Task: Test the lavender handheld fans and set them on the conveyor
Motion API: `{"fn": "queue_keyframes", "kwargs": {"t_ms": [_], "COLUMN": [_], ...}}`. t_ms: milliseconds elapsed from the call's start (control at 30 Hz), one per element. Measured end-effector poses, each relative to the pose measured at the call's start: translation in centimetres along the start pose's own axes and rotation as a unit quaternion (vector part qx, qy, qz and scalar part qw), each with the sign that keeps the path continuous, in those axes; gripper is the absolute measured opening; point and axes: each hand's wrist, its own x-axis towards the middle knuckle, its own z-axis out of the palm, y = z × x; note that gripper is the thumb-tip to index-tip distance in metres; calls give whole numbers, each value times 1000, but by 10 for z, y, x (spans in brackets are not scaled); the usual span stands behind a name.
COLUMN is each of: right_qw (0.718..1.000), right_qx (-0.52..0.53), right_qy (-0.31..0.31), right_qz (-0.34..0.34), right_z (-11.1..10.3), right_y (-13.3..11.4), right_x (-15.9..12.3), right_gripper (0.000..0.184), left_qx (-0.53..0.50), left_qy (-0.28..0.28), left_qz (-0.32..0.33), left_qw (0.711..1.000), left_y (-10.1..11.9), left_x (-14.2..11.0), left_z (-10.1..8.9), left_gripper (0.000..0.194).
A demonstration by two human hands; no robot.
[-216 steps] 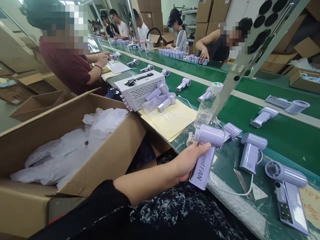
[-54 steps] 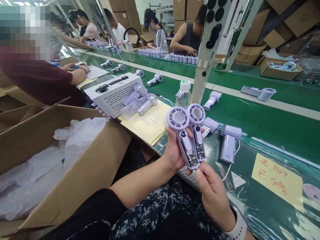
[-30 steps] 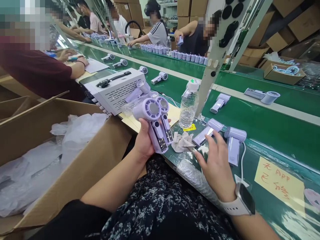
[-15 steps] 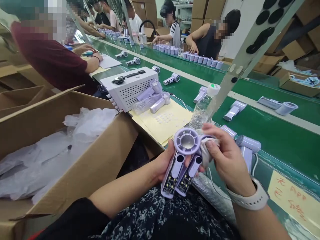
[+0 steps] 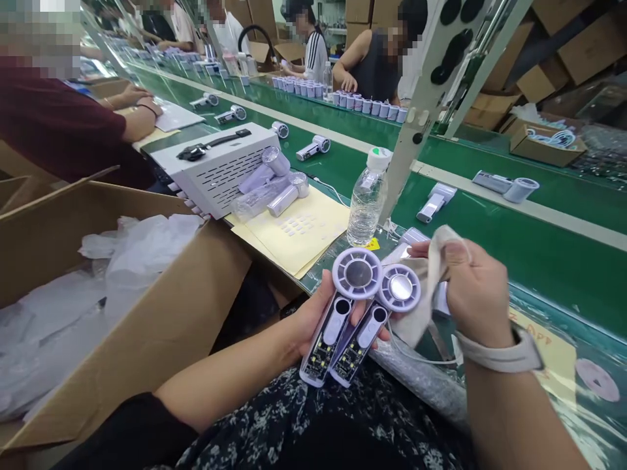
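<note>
Two lilac handheld fans lie side by side in my left hand (image 5: 313, 320), whose fingers wrap behind their handles. The left fan (image 5: 337, 316) overlaps the right fan (image 5: 372, 326) slightly; both have round ringed heads and clear fronts showing circuit boards. My right hand (image 5: 477, 287) pinches a whitish cloth (image 5: 426, 287), which hangs down just right of the right fan's head. Part of the cloth is behind that head, and I cannot tell if they touch. Behind the fans stands a clear water bottle (image 5: 365, 202).
An open cardboard box (image 5: 215, 287) of plastic bags is at left. On the bench are a white vented case (image 5: 230, 170), wrapped fans (image 5: 284, 196) and yellow paper (image 5: 313, 228). A slanted metal post (image 5: 414, 124) rises beside the green conveyor (image 5: 372, 156). Co-workers sit along the line.
My right hand has drawn the cloth away from the right fan's head, moving right, and uncovered it. The view has shifted, so the surroundings sit further left. My left hand keeps both fans.
</note>
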Motion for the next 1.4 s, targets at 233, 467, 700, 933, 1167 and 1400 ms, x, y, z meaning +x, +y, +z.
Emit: {"fn": "queue_keyframes", "kwargs": {"t_ms": [233,467,700,933,1167,1400], "right_qw": [895,831,774,849,949,941], "right_qx": [32,48,79,18,-248,229], "right_qy": [-433,-553,-627,-522,16,-227], "right_qz": [-101,-25,35,-78,-197,101], "right_z": [0,25,38,68,63,47], "right_y": [-30,-24,-27,-25,2,16], "right_x": [32,37,36,35,31,-41], "right_gripper": [51,49,54,52,66,53], "left_qx": [9,12,-8,-40,-6,240], "left_qy": [-31,-24,-15,5,34,66], "left_qz": [-93,-140,-133,-87,28,95], "left_qw": [995,990,991,995,999,964], "left_y": [-5,-15,-10,-7,5,26], "left_x": [0,-8,-21,-25,-28,-20], "left_z": [5,-9,-22,-27,-35,-1], "left_gripper": [76,74,72,74,77,53]}}
